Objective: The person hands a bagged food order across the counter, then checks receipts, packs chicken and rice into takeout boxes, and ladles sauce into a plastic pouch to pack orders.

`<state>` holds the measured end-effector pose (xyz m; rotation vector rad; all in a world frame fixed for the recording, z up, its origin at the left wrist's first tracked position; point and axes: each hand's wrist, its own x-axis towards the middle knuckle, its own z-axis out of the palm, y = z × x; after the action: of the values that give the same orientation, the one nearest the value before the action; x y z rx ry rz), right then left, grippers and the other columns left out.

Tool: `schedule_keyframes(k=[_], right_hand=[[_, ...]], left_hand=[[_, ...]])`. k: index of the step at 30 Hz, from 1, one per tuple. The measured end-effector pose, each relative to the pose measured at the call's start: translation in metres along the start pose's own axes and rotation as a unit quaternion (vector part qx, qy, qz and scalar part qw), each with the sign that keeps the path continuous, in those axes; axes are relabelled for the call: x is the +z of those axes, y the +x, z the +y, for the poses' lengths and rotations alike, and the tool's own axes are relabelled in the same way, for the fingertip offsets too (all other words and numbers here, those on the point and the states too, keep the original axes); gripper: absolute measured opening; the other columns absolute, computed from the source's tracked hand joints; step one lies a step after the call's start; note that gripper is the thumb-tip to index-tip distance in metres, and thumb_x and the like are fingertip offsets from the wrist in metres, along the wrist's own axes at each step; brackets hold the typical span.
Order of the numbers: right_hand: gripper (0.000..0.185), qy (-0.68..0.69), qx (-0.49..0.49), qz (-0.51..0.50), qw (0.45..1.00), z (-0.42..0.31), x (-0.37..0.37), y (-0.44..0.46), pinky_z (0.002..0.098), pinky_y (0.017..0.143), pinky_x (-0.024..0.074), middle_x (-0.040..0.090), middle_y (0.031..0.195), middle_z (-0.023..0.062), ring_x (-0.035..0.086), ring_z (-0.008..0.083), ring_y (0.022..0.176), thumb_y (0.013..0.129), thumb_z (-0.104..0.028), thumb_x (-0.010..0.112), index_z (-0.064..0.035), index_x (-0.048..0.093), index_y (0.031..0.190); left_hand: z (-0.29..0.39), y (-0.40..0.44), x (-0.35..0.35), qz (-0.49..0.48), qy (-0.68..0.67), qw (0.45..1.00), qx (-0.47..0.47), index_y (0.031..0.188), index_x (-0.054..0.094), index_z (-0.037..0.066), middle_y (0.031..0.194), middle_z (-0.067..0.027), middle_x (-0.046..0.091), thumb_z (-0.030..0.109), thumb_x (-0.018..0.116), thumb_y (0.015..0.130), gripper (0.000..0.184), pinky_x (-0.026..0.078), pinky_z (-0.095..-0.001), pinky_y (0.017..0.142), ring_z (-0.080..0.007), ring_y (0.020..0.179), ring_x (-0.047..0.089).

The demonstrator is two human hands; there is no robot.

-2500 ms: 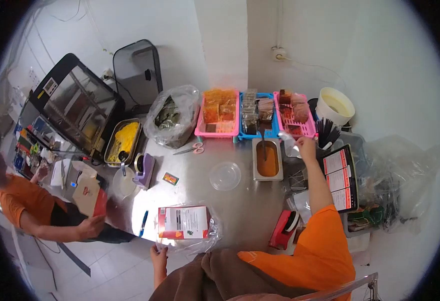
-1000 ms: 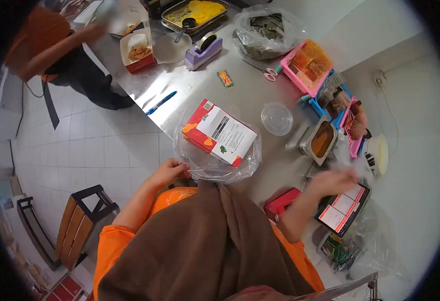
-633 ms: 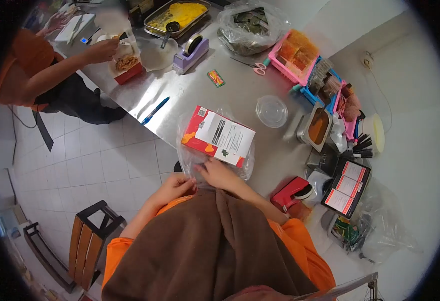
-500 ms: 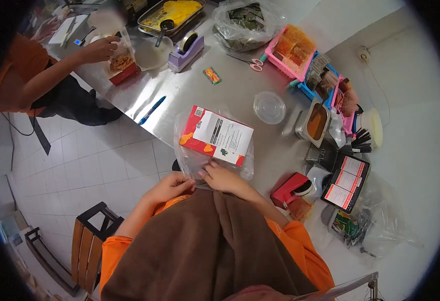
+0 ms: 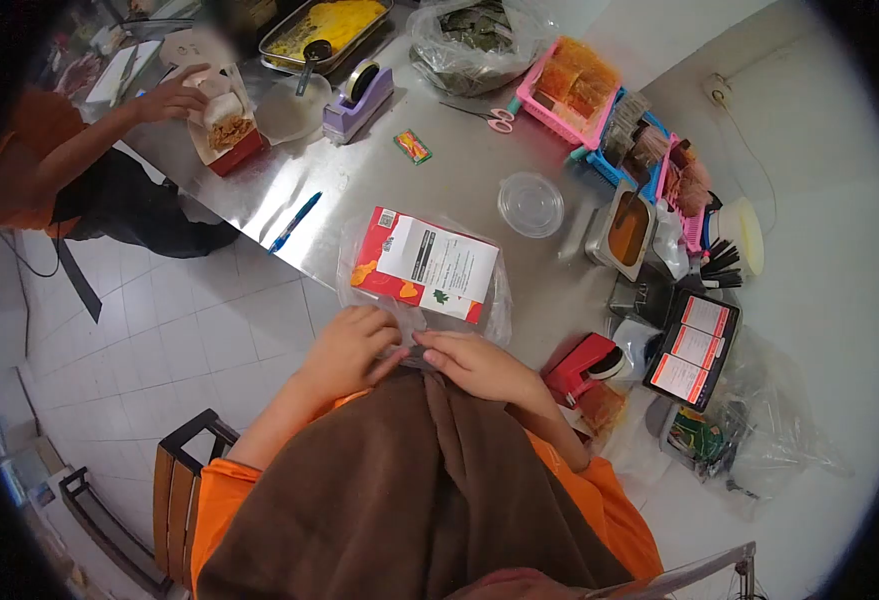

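A red takeaway box (image 5: pixel 368 258) with a white printed label (image 5: pixel 439 262) lies inside a clear plastic bag (image 5: pixel 500 310) at the table's near edge. Just below the box, my left hand (image 5: pixel 355 348) has its fingers curled over the bag's gathered near end. My right hand (image 5: pixel 477 366) meets it from the other side, thumb and fingers closed on the same plastic. The fingertips of both hands come close together in front of the apron. Part of the bag's end is hidden beneath them.
A blue pen (image 5: pixel 295 222), a clear lid (image 5: pixel 530 205), a small sachet (image 5: pixel 412 146) and a purple tape dispenser (image 5: pixel 358 103) lie around the box. On the right stand a sauce pan (image 5: pixel 627 232), a tablet (image 5: pixel 692 349) and a red tape dispenser (image 5: pixel 579 367). A co-worker's hand (image 5: pixel 174 97) is over an open food box (image 5: pixel 235 152).
My left hand has moved up and its fingers now curl over the bag's end. My right hand has shifted slightly right and down. The co-worker's hand has moved left off the food.
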<state>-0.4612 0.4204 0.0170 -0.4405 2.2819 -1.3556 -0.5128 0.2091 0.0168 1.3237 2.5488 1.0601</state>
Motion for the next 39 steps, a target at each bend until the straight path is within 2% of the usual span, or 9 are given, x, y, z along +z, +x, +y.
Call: schedule_keyframes(k=[10, 19, 22, 25, 28, 31, 34, 36, 39], right_hand=[[0.034, -0.018, 0.047, 0.138, 0.989, 0.006, -0.017, -0.022, 0.0375, 0.080, 0.0430, 0.057, 0.102, 0.0236, 0.056, 0.0358, 0.093, 0.089, -0.014, 0.042, 0.0048, 0.047, 0.117], [0.033, 0.125, 0.138, 0.166, 0.968, 0.017, -0.019, -0.026, 0.0327, 0.070, 0.0461, 0.062, 0.085, 0.0169, 0.062, 0.0233, 0.079, 0.086, -0.016, 0.052, 0.0044, 0.050, 0.111], [0.029, -0.116, 0.163, 0.296, 0.934, 0.012, -0.029, -0.024, 0.0282, 0.065, 0.0455, 0.056, 0.073, 0.0093, 0.055, 0.0172, 0.066, 0.084, -0.021, 0.058, 0.0033, 0.054, 0.099], [0.027, -0.223, 0.141, 0.435, 0.861, 0.049, -0.019, -0.018, 0.0279, 0.062, 0.0445, 0.056, 0.074, 0.0099, 0.055, 0.0165, 0.065, 0.079, -0.023, 0.063, 0.0018, 0.054, 0.086], [0.028, -0.076, 0.270, 0.257, 0.925, 0.062, -0.027, -0.018, 0.0308, 0.066, 0.0451, 0.060, 0.079, 0.0156, 0.058, 0.0211, 0.072, 0.080, -0.024, 0.062, 0.0011, 0.054, 0.089], [0.025, 0.022, 0.223, 0.266, 0.938, 0.054, -0.038, -0.019, 0.0298, 0.071, 0.0452, 0.061, 0.082, 0.0147, 0.060, 0.0204, 0.077, 0.084, -0.024, 0.057, 0.0001, 0.052, 0.089], [0.019, 0.180, 0.060, 0.420, 0.887, 0.052, -0.039, -0.023, 0.0290, 0.070, 0.0455, 0.061, 0.081, 0.0094, 0.059, 0.0197, 0.073, 0.089, -0.021, 0.050, -0.0023, 0.050, 0.094], [0.015, 0.394, 0.036, 0.421, 0.816, 0.035, -0.043, -0.024, 0.0299, 0.070, 0.0458, 0.062, 0.082, 0.0103, 0.059, 0.0191, 0.073, 0.091, -0.019, 0.046, -0.0039, 0.051, 0.093], [0.011, 0.572, 0.007, 0.349, 0.742, 0.025, -0.054, -0.024, 0.0310, 0.071, 0.0456, 0.062, 0.086, 0.0125, 0.058, 0.0190, 0.073, 0.091, -0.016, 0.045, -0.0060, 0.048, 0.093]], left_hand=[[-0.004, 0.004, 0.039, -0.210, 0.106, 0.972, -0.016, 0.088, 0.060, 0.000, 0.090, -0.0129, 0.060, 0.056, 0.043, 0.082, 0.059, 0.042, -0.0377, 0.080, -0.0275, 0.086, 0.058], [0.010, 0.011, 0.018, -0.174, 0.098, 0.973, -0.119, 0.064, 0.057, 0.001, 0.067, -0.0149, 0.058, 0.048, 0.056, 0.078, 0.049, 0.045, -0.0366, 0.066, -0.0303, 0.067, 0.059], [0.010, 0.019, -0.001, -0.041, 0.046, 0.982, -0.179, 0.070, 0.057, -0.001, 0.070, -0.0159, 0.058, 0.034, 0.061, 0.078, 0.036, 0.044, -0.0395, 0.067, -0.0326, 0.068, 0.057], [-0.012, 0.036, -0.008, 0.278, 0.184, 0.934, -0.130, 0.064, 0.055, 0.000, 0.069, -0.0150, 0.056, 0.028, 0.063, 0.077, 0.031, 0.044, -0.0377, 0.061, -0.0284, 0.066, 0.056], [-0.065, 0.035, 0.001, 0.283, 0.223, 0.915, -0.178, 0.071, 0.058, -0.002, 0.073, -0.0144, 0.057, 0.022, 0.061, 0.078, 0.025, 0.043, -0.0373, 0.059, -0.0283, 0.066, 0.056], [-0.078, 0.034, -0.013, 0.126, 0.019, 0.952, -0.277, 0.078, 0.061, -0.001, 0.072, -0.0129, 0.057, 0.017, 0.060, 0.079, 0.019, 0.043, -0.0366, 0.060, -0.0286, 0.067, 0.056], [-0.051, 0.037, -0.036, 0.207, -0.020, 0.942, -0.265, 0.081, 0.062, -0.001, 0.073, -0.0121, 0.059, 0.015, 0.058, 0.081, 0.016, 0.043, -0.0309, 0.059, -0.0236, 0.066, 0.058], [-0.045, 0.035, -0.042, 0.261, -0.034, 0.938, -0.224, 0.082, 0.063, -0.001, 0.072, -0.0096, 0.061, 0.016, 0.056, 0.084, 0.019, 0.044, -0.0268, 0.060, -0.0191, 0.065, 0.058], [-0.044, 0.037, -0.047, 0.247, -0.290, 0.878, -0.291, 0.080, 0.062, -0.001, 0.072, -0.0057, 0.061, 0.019, 0.054, 0.087, 0.022, 0.045, -0.0260, 0.064, -0.0176, 0.067, 0.059]])
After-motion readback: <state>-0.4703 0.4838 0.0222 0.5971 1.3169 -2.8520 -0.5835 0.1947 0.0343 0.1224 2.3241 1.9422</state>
